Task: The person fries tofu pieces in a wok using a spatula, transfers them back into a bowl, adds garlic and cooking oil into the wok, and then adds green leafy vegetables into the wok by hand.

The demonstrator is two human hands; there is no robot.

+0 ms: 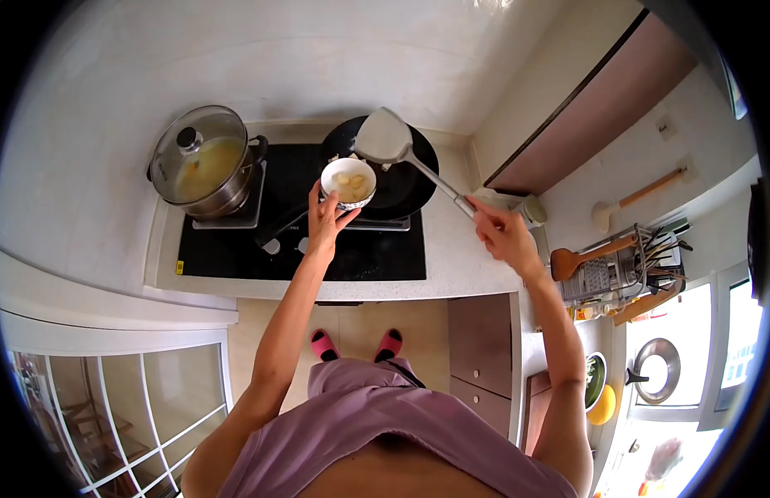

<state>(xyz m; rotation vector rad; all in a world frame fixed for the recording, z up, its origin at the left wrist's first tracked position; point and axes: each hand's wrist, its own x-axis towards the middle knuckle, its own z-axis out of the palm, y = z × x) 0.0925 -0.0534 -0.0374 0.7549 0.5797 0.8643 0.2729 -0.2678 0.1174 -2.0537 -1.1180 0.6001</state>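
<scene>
My left hand (324, 222) holds a small white bowl (349, 182) with pale yellowish pieces in it, over the near left part of a black wok (416, 187). My right hand (503, 236) is closed round the handle of a metal spatula (383, 137), right of the stove. The spatula's broad blade is above the wok, just beyond the bowl. A few pale pieces show in the wok beside the bowl; the bowl and blade hide part of its inside.
A lidded glass-topped pot (207, 178) with yellowish liquid stands on the left burner of the black stove (343, 264). At the right are a jar (532, 212), a utensil rack (605, 278) and a wooden spoon (567, 263). A wall rises behind the stove.
</scene>
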